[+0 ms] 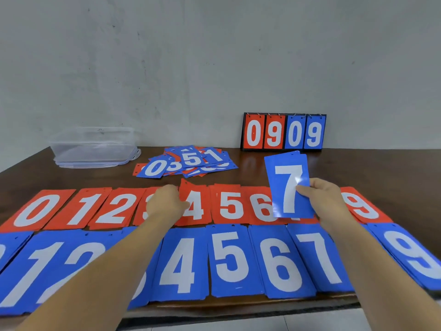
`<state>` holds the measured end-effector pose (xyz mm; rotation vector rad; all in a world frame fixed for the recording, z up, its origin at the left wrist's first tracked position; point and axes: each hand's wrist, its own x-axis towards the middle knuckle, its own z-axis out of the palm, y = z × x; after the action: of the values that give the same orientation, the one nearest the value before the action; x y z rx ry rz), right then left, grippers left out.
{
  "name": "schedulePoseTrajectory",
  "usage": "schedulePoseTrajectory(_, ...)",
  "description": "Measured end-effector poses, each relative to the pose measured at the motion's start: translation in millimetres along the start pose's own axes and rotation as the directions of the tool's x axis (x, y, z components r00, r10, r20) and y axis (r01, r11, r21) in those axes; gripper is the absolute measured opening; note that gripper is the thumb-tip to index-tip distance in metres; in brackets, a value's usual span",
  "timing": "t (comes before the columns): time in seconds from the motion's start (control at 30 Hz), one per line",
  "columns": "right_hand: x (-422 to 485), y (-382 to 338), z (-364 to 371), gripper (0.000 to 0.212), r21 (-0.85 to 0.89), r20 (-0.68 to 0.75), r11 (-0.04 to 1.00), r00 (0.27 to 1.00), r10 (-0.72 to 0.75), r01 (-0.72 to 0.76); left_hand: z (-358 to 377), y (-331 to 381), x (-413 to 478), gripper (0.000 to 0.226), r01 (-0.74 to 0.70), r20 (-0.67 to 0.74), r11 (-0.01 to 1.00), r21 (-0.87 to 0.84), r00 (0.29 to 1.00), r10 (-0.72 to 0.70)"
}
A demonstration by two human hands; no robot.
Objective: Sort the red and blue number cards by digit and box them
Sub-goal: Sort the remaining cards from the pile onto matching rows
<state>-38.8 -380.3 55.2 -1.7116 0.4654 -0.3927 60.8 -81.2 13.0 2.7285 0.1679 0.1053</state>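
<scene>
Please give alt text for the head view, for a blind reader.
The right hand holds up a blue 7 card above two rows of sorted piles, red behind blue; the left hand touches the red 4 pile. Unsorted cards, a clear box and a scoreboard lie beyond.

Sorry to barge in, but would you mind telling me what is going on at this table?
A person is sorting number cards by digit. The right hand holds a blue 7 card up above the rows, pinched at its edge, while the left hand rests on the far row beside the red 4 pile. Red piles form the far row and blue piles the near one. An unsorted heap lies behind them, and the clear box stands at the far left.
</scene>
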Motion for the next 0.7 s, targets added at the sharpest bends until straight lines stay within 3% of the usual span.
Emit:
schedulePoseTrajectory(0.2, -36.5, 14.9, -31.4, 0.008, -0.038, -0.032, 0.999, 0.999, -0.023, 0.022, 1.7, -0.9, -7.1, 0.048, -0.034, -0.072, 0.992, 0.119, 0.996, 0.043)
schedulePoseTrajectory(0.5, -68.4, 33.8, -70.6, 0.017, -0.142, -0.058, 0.989, 0.997, 0.040, -0.048, 7.4, 2.1, -41.0, 0.049, -0.128, -0.163, 0.991, 0.045, 0.978, 0.134)
schedulePoseTrajectory(0.7, -66.1, 53.7, -71.8, 0.024, -0.314, -0.075, 0.944, 0.993, 0.086, -0.106, 9.8, 14.9, -56.2, 0.050, -0.130, -0.182, 0.991, 0.031, 0.974, 0.134)
